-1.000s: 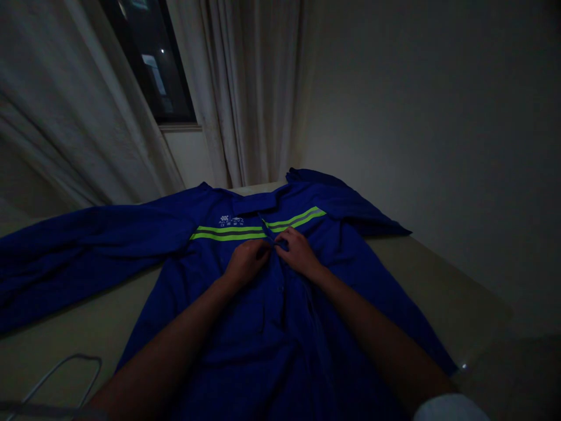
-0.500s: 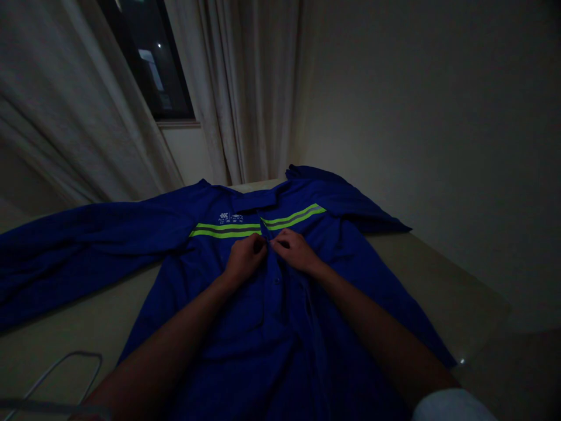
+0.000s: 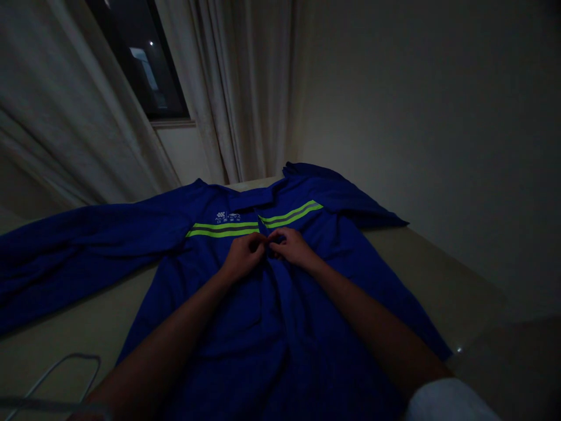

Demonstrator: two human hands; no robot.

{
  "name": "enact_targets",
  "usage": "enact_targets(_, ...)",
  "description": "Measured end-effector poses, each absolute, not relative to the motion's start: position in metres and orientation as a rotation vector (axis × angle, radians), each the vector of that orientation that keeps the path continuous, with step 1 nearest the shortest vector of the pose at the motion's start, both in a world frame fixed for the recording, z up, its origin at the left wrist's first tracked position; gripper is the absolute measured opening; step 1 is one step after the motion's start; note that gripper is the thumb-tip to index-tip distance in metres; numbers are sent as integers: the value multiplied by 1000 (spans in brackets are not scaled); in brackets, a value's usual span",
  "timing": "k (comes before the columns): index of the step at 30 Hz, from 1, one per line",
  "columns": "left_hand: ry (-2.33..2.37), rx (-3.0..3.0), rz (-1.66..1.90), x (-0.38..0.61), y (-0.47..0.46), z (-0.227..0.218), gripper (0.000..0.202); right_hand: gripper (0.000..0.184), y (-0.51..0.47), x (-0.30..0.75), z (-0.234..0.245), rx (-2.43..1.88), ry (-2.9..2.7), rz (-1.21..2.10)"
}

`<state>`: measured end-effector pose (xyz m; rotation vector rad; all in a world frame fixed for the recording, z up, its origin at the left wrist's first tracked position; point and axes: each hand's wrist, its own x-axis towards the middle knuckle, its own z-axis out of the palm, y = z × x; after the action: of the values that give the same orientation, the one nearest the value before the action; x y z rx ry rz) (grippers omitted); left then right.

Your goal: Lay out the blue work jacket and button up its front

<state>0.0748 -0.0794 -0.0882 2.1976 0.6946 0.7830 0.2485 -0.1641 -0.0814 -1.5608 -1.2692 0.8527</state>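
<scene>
A blue work jacket (image 3: 228,292) with yellow-green and grey reflective stripes lies spread out, collar away from me, sleeves out to both sides. White print shows on its left chest. My left hand (image 3: 246,252) pinches one edge of the front opening just below the stripe. Right beside it, my right hand (image 3: 289,247) pinches the other front edge, fingertips meeting those of the left. Whatever button or buttonhole lies between the fingertips is hidden. Below the hands the front placket (image 3: 280,298) hangs in loose folds.
The jacket rests on a pale tabletop (image 3: 442,269). A white cable (image 3: 56,362) loops at the lower left. Behind stand beige curtains (image 3: 236,88), a dark window (image 3: 149,64) and a plain wall (image 3: 416,117). The room is dim.
Both hands have come closer together, fingertips now touching. The right front edge has been drawn over toward the left, covering the button that showed below the hands. The view has shifted slightly.
</scene>
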Motion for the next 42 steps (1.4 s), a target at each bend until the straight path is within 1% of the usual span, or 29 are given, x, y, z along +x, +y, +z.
enact_targets(2, 705, 2082, 780, 77, -77, -90, 20, 13, -165, 248, -82, -1570, -1332, 755)
enact_targets(8, 612, 1753, 795, 82, -65, -100, 35, 10, -168, 242, -81, -1685, -1527, 313)
enact_targets(13, 635, 1626, 778, 82, -61, -101, 42, 8, -176, 239, -73, -1821, -1630, 168)
enact_targets(19, 647, 1537, 761, 83, -62, -96, 40, 12, -185, 239, -69, -1835, -1825, -20)
enact_targets(26, 661, 1524, 785, 83, -66, -86, 31, 12, -183, 236, -72, -1846, -1877, -161)
enact_targets(34, 794, 1331, 833, 87, -70, -84, 35, 15, -177, 241, -79, -1676, -2055, -435)
enact_targets(36, 795, 1307, 841, 88, -70, -85, 36, 18, -177, 243, -78, -1646, -2099, -451)
enact_targets(38, 793, 1314, 834, 88, -69, -86, 39, 20, -178, 244, -76, -1644, -2114, -376)
enact_targets(42, 789, 1368, 812, 84, -67, -86, 42, 15, -178, 243, -76, -1630, -1912, -18)
